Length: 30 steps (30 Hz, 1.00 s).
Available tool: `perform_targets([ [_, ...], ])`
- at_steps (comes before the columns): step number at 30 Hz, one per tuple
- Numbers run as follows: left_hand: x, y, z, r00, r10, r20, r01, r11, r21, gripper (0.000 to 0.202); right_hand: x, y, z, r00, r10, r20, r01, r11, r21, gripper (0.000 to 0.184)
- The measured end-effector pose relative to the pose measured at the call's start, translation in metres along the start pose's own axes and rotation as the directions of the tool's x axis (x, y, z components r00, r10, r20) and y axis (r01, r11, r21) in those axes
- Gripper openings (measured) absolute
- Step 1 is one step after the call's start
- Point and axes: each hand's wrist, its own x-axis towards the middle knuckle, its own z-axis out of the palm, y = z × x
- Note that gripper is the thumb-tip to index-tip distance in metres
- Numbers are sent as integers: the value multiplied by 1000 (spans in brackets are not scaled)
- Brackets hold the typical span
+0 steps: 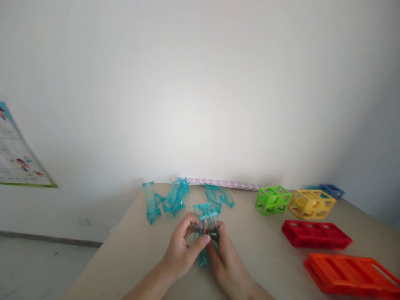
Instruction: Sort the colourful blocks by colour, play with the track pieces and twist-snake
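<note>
Between both hands, above the near part of the table, stands an upright block of clear teal plastic pieces [208, 216]. My left hand [184, 246] is closed on its left side, the thumb lying across the front. On the right side my right hand [226, 254] grips the same pieces, its thumb low and its fingers partly hidden behind them. How the pieces join is too blurred to tell. Farther back lie more loose teal pieces: a long flat one [150, 202], a tangled pile [177, 196] and a curved group [217, 196].
To the right are a green frame block [273, 201], a yellow one [312, 204], a dark red one [316, 234], an orange one [353, 273] and a blue one [333, 191]. A purple-patterned strip [218, 182] runs along the wall. The table's left edge drops to the floor.
</note>
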Motion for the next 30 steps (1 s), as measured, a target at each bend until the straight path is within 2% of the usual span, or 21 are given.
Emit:
perform_targets([
  [3, 0, -2, -2, 998, 2, -69, -2, 1000, -5, 17, -1, 0, -2, 1000, -15, 19, 16, 999, -34, 15],
  [6, 2, -2, -3, 995, -8, -102, 4, 999, -35, 19, -1, 5, -2, 999, -25, -21, 24, 999, -45, 21],
  [9, 2, 0, -3, 995, -19, -99, 12, 997, -72, 21, -1, 10, -2, 999, 3, -50, -3, 1000, 9, 32],
  [12, 1, 4, -3, 997, -33, -71, 25, 993, -113, 24, 2, 9, -3, 1000, 25, -10, -24, 999, 33, 45],
  [16, 0, 7, -3, 994, -62, -92, 49, 990, -135, 30, 6, 5, -6, 998, 46, 41, -46, 999, -19, 37],
  [22, 1, 6, -3, 993, -78, -85, 63, 985, -162, 33, 7, 6, -7, 996, 85, -4, -85, 995, -56, 34],
  [26, 3, 6, -4, 995, -88, -45, 78, 979, -189, 32, 8, 7, -6, 997, 83, -4, -83, 996, -39, 35],
  [30, 3, 5, -6, 995, -85, -51, 74, 979, -190, 33, 8, 5, -5, 996, 88, 1, -88, 995, -50, 35],
])
